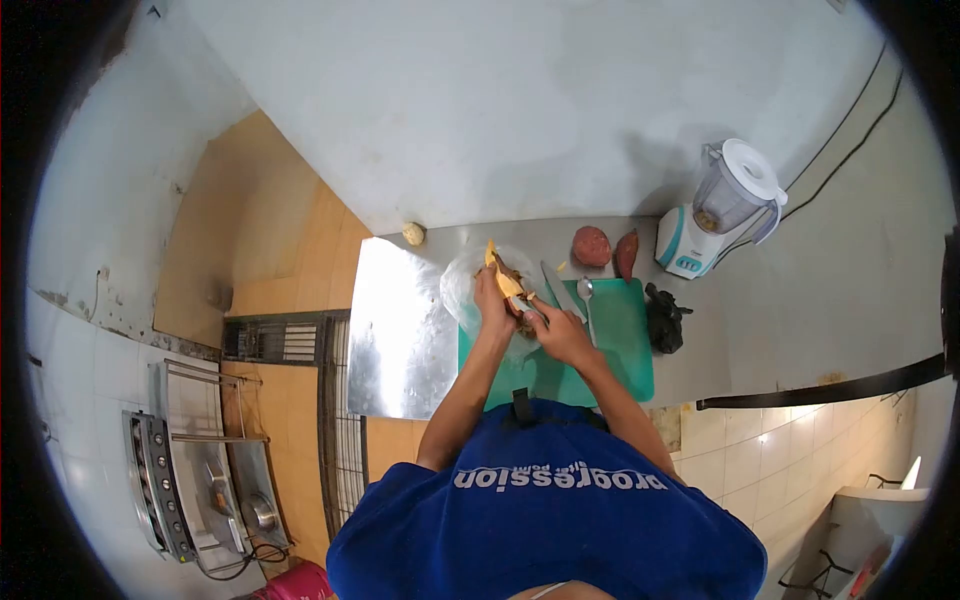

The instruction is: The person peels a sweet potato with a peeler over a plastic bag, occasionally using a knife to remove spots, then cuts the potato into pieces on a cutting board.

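My left hand (pixel 494 302) is closed around a partly peeled sweet potato (pixel 506 284), with yellow-orange flesh showing and some brown skin left on it. Against its lower end, my right hand (pixel 560 332) is closed on a small tool that looks like a peeler (pixel 530 298), mostly hidden by the fingers. Underneath is a clear plastic bag (pixel 462 290), with dark peelings beneath the hands. It overlaps the left side of a green cutting board (pixel 625 345). A knife (pixel 562 291) and a metal spoon (pixel 587 305) lie just right of the sweet potato.
Behind the board are a round reddish sweet potato (pixel 591 246) and a slim one (pixel 627 255). A blender (pixel 715 210) stands at the back right, near a black plastic bag (pixel 665 318). A pale round lump (pixel 413 234) sits at the metal counter's (pixel 400 330) back left.
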Demonstrator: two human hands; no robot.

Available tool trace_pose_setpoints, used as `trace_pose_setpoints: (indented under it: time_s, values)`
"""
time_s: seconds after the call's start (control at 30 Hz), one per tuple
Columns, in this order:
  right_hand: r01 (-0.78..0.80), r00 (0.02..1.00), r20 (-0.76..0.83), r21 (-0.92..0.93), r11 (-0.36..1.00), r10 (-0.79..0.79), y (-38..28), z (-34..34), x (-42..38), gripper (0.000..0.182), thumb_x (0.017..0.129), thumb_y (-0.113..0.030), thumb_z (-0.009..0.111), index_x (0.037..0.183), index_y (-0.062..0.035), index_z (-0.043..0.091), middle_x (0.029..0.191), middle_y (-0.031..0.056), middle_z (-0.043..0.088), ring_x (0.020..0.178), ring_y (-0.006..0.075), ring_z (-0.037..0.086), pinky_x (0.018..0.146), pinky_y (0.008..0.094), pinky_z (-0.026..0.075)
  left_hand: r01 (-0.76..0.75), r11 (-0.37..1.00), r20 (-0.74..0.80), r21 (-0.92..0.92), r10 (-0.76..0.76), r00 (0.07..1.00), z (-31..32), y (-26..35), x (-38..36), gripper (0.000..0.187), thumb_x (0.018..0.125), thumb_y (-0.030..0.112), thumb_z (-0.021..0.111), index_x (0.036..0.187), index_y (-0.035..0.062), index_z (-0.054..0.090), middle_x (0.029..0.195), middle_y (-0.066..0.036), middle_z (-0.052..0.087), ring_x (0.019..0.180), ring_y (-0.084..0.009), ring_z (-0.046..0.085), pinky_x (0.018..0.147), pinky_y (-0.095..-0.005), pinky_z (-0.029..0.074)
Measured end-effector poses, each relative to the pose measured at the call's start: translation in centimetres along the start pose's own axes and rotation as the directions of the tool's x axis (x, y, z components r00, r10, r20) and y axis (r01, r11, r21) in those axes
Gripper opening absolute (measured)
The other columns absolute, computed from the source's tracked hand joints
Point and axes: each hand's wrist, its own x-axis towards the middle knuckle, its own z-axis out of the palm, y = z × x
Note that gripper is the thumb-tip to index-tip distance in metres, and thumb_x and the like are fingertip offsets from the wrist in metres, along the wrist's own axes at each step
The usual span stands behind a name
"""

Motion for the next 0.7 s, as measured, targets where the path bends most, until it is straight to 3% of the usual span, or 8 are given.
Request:
trace_pose_setpoints:
  time_s: [0.07, 0.3, 0.37, 0.4, 0.47, 0.5, 0.53, 0.7]
  values:
    - [0.001, 1.0, -0.024, -0.009, 1.0, -0.001, 0.4, 0.0, 0.1, 0.054, 0.098, -0.044, 0.053, 0.137, -0.0065, 0.058, 0.093, 0.0294, 0.068, 0.096, 0.0479, 0.064, 0.088, 0.0515, 0.049, -0.023, 0.999, -0.042, -0.032, 0.021, 0.999, 0.8, 0.0, -0.4, 0.023, 0.097, 0.028, 0.058, 0.107, 0.0065, 0.057, 0.09, -0.006, 0.059, 0.077, -0.019, 0.063, 0.065, -0.0359, 0.055]
    - [0.014, 1.0, 0.02, -0.037, 0.999, -0.014, 1.1, 0.0, -0.5, 0.052, 0.099, -0.043, 0.053, 0.138, -0.0092, 0.058, 0.097, 0.0282, 0.069, 0.095, 0.0455, 0.065, 0.087, 0.0496, 0.049, -0.005, 0.998, -0.125, -0.062, -0.003, 0.992, 0.3, -0.5, 1.8, 0.027, 0.096, 0.031, 0.06, 0.108, 0.0072, 0.057, 0.089, -0.005, 0.059, 0.076, -0.0196, 0.062, 0.064, -0.0367, 0.054]
    - [0.014, 0.998, 0.058, -0.039, 0.999, -0.012, 1.5, 0.7, -1.6, 0.051, 0.099, -0.042, 0.053, 0.138, -0.0098, 0.058, 0.098, 0.0275, 0.069, 0.096, 0.0447, 0.066, 0.087, 0.0486, 0.05, 0.061, 0.98, -0.152, -0.19, -0.091, 0.984, 0.7, 2.4, 2.0, 0.029, 0.096, 0.034, 0.06, 0.108, 0.0074, 0.057, 0.089, -0.004, 0.059, 0.076, -0.0195, 0.062, 0.064, -0.036, 0.054]
    - [-0.029, 0.997, 0.076, -0.007, 1.0, 0.029, 2.0, 1.0, -1.9, 0.052, 0.099, -0.045, 0.052, 0.138, -0.0123, 0.059, 0.099, 0.0273, 0.069, 0.098, 0.0452, 0.065, 0.089, 0.0495, 0.05, -0.101, 0.979, -0.125, -0.18, 0.079, 0.989, 0.2, 2.7, 3.7, 0.028, 0.098, 0.035, 0.059, 0.106, 0.0085, 0.057, 0.089, -0.004, 0.059, 0.076, -0.019, 0.062, 0.064, -0.0358, 0.054]
    - [-0.065, 0.992, 0.105, 0.009, 0.998, 0.064, 3.4, 1.0, -1.1, 0.052, 0.098, -0.049, 0.051, 0.137, -0.0148, 0.059, 0.101, 0.027, 0.069, 0.1, 0.0456, 0.065, 0.09, 0.0505, 0.05, -0.165, 0.975, -0.086, -0.146, 0.153, 0.984, 0.8, 4.6, 3.4, 0.027, 0.099, 0.034, 0.058, 0.106, 0.0087, 0.057, 0.09, -0.004, 0.059, 0.077, -0.0184, 0.062, 0.065, -0.0352, 0.054]
    - [-0.026, 1.0, 0.017, 0.034, 0.999, 0.025, 4.1, 0.9, -0.3, 0.052, 0.098, -0.048, 0.051, 0.137, -0.014, 0.059, 0.099, 0.0273, 0.069, 0.098, 0.045, 0.065, 0.089, 0.0491, 0.05, -0.227, 0.968, -0.056, -0.108, 0.222, 0.973, 0.7, 5.1, 2.9, 0.025, 0.1, 0.034, 0.057, 0.106, 0.009, 0.057, 0.09, -0.004, 0.058, 0.078, -0.0178, 0.061, 0.066, -0.0347, 0.053]
    - [0.016, 0.998, -0.066, 0.06, 0.998, -0.012, 3.7, 0.6, 0.3, 0.053, 0.098, -0.048, 0.052, 0.137, -0.0131, 0.059, 0.097, 0.0275, 0.069, 0.096, 0.0445, 0.066, 0.087, 0.0477, 0.051, -0.24, 0.964, -0.042, -0.113, 0.237, 0.971, 0.9, 5.3, 2.3, 0.024, 0.101, 0.032, 0.055, 0.107, 0.0088, 0.057, 0.091, -0.004, 0.058, 0.08, -0.0163, 0.061, 0.068, -0.0332, 0.053]
    - [0.005, 1.0, -0.009, 0.063, 0.998, -0.005, -1.3, -0.8, 1.9, 0.051, 0.099, -0.044, 0.051, 0.135, -0.0081, 0.06, 0.097, 0.0281, 0.069, 0.095, 0.045, 0.066, 0.086, 0.048, 0.05, -0.184, 0.983, -0.078, 0.031, 0.186, 0.98, 0.1, 2.7, -0.1, 0.024, 0.099, 0.034, 0.057, 0.106, 0.0105, 0.055, 0.088, -0.004, 0.059, 0.079, -0.0168, 0.061, 0.068, -0.0331, 0.052]
